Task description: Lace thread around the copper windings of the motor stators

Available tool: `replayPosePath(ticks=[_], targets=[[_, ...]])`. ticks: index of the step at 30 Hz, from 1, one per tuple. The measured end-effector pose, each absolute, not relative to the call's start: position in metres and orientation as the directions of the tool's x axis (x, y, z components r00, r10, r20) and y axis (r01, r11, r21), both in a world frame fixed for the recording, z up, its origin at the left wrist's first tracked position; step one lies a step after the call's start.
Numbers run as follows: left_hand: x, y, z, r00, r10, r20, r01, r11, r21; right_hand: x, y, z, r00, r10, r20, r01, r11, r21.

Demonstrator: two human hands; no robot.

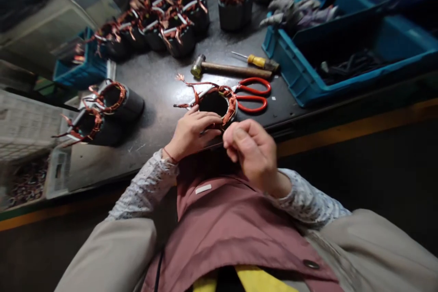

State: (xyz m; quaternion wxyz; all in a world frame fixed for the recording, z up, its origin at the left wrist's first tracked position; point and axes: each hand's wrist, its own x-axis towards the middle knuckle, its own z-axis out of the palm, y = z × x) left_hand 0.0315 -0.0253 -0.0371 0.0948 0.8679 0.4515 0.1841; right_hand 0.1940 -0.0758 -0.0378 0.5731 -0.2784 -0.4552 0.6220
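Observation:
A motor stator [231, 108] with a ring of copper windings stands at the table's near edge, its wire leads and white sleeving pointing left. My left hand [193, 130] grips its near rim, fingers over the copper coil and thumb on the near side. Just right of that rim, my right hand [253, 150] is raised with its fingers closed in a pinch. Whatever is between those fingers is too small or blurred to make out. Red-handled scissors [253, 96] lie right against the stator's far right side, their blades partly hidden.
Behind the stator lie a hammer [236, 69] and a yellow-handled screwdriver [256, 60]. Several wound stators [178, 36] stand at the back, and two more [128, 102] at left. Blue bins [301, 73] with grey gloves [297, 11] sit at right; another blue bin [82, 73] is left.

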Motion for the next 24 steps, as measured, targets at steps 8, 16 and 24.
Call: replayPosePath(ticks=[8,16,24], targets=[[0.028,0.014,-0.010,0.707,0.707,-0.006,0.676,-0.673,0.299,0.199,-0.051,-0.028,-0.256,0.936,0.243,-0.471,0.099,-0.877],[0.025,0.008,-0.014,0.711,0.699,0.078,0.653,-0.697,0.296,0.176,-0.086,-0.050,-0.295,0.916,0.272,-0.339,0.166,-0.926],[0.031,-0.016,-0.035,0.587,0.769,0.253,0.727,-0.638,0.254,0.164,-0.107,-0.049,-0.205,0.945,0.255,-0.152,0.226,-0.962]])
